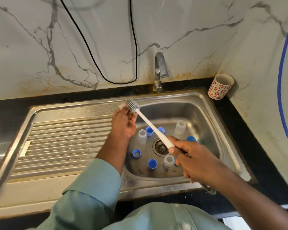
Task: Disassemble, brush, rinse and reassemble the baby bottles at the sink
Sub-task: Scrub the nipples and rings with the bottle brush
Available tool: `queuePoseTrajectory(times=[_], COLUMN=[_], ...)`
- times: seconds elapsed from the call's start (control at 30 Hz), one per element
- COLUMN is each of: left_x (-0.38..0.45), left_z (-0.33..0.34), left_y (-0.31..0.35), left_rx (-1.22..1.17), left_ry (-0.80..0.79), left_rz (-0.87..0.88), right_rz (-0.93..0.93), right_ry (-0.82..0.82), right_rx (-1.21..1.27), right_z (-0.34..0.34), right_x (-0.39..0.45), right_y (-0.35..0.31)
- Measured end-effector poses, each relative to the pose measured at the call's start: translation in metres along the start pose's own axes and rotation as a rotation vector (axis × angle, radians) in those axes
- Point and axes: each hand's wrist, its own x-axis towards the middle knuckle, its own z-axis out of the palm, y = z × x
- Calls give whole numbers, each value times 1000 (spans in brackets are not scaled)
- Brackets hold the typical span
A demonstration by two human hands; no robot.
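Right hand [186, 156] grips my brush [150, 125] by its stiff handle above the drain [161, 147]; left hand [123, 122] pinches a small, soft, slippery-looking teat [121, 106] against the bristles. Light bottles [180, 127] surround the drain.

The sink [206, 103] is scuffed, shiny steel; the wall [73, 39] glossy veined marble; the bottle brush [133, 106] matt grey rubber on smooth white plastic.

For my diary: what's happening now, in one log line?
right hand: holds brush | left hand: pinches teat | bottles, caps: in sink | tap: dry
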Motion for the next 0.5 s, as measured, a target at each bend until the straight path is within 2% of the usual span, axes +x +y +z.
queuePoseTrajectory(times=[0.1,0.27,0.37,0.5], left_x=[-4,-12,-15,-20], left_z=[2,-5,-7,-5], left_y=[1,9,10,12], left_rx=[68,199,219,335], left_ry=[-60,-228,-255,-293], left_rz=[31,20,10,98], right_rz=[-20,22,11,3], right_ry=[7,22,28,-15], right_rx=[-31,67,79,61], right_z=[2,-5,-10,-9], right_x=[-4,-9,-11,-12], right_y=[-1,-2,-3,-5])
